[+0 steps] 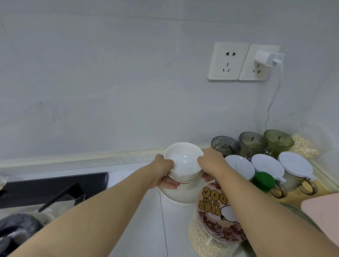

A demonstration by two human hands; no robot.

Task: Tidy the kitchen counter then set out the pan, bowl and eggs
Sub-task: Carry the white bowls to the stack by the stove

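A small white bowl point(183, 159) is tilted toward me, held above a stack of white bowls point(180, 193) on the counter near the back wall. My left hand point(164, 173) grips the small bowl's left rim and underside together with a thin gold-edged dish point(183, 181) beneath it. My right hand point(210, 161) holds the bowl's right rim, its fingers curled under. A dark pan point(6, 235) sits on the black stove point(46, 188) at the lower left. No eggs are in view.
A jar of oats with a patterned lid point(218, 214) stands just right of the bowls. Behind it are white-lidded mugs point(267, 167), a green-capped jar point(264, 180), tinted glasses point(253, 143) and a bag of oats point(304, 147). Wall sockets with a charger point(268, 59) hang above.
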